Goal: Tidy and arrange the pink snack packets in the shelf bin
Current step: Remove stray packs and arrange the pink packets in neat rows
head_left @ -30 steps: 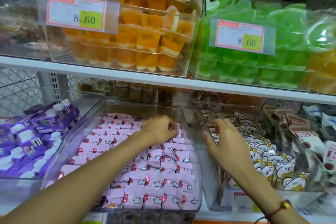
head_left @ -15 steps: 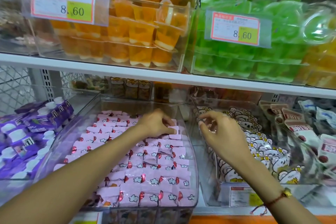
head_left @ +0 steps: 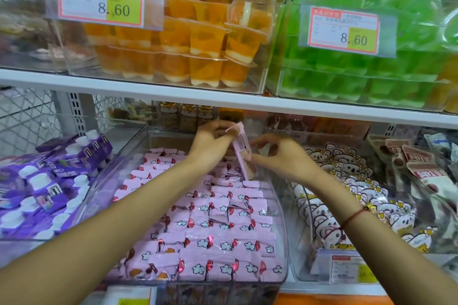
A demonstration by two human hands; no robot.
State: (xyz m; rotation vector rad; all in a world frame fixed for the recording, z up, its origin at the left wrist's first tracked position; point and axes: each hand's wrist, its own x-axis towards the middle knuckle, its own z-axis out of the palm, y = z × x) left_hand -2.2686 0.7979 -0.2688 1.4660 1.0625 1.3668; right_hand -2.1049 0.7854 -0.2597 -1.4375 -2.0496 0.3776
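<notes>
1. I hold one pink packet (head_left: 244, 153) up on end above the back of the clear bin (head_left: 281, 220), its printed back facing me.
2. My left hand (head_left: 212, 142) pinches the packet's top edge; my right hand (head_left: 285, 156) pinches its lower side with thumb and fingertips.
3. Below my hands, the other pink packets (head_left: 213, 230) lie in overlapping rows that fill the bin.
4. Purple pouches (head_left: 47, 181) sit in the bin just to the left, white bear packets (head_left: 347, 186) in the one to the right.
5. On the shelf (head_left: 148, 90) above stand orange jelly cups (head_left: 193, 39) and green jelly cups (head_left: 359, 77) behind price tags.
</notes>
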